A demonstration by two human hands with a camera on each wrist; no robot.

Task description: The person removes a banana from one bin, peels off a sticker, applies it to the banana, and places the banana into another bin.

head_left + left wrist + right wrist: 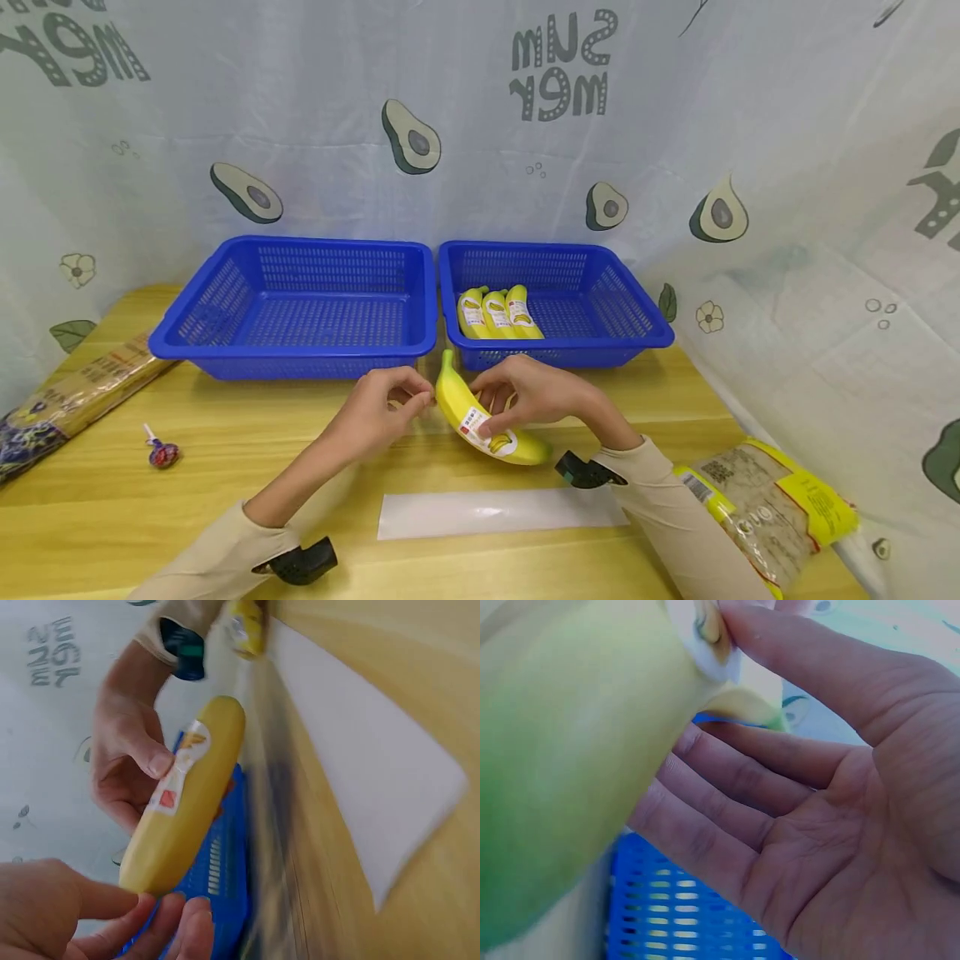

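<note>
A yellow banana (pixel 480 417) with a white printed label hangs tilted over the table. My right hand (pixel 536 390) grips it, thumb on the label (pixel 487 429) and fingers behind. In the right wrist view, the banana's greenish end (pixel 525 885) passes close to the camera. My left hand (pixel 386 408) has loosely bent fingers beside the banana's upper left edge. Its fingertips (pixel 169 911) overlap the banana's lower end in the left wrist view; whether they touch it is unclear. Several similar labelled bananas (pixel 498 313) lie side by side in the right blue basket (pixel 555 343).
Another blue basket (pixel 300 350) stands at the back left. A long patterned packet (pixel 90 392) and a wrapped lollipop (pixel 161 452) lie at left. In front is a white strip (pixel 502 512); a yellow-and-clear bag (pixel 765 508) lies at right. A printed curtain (pixel 480 192) hangs behind.
</note>
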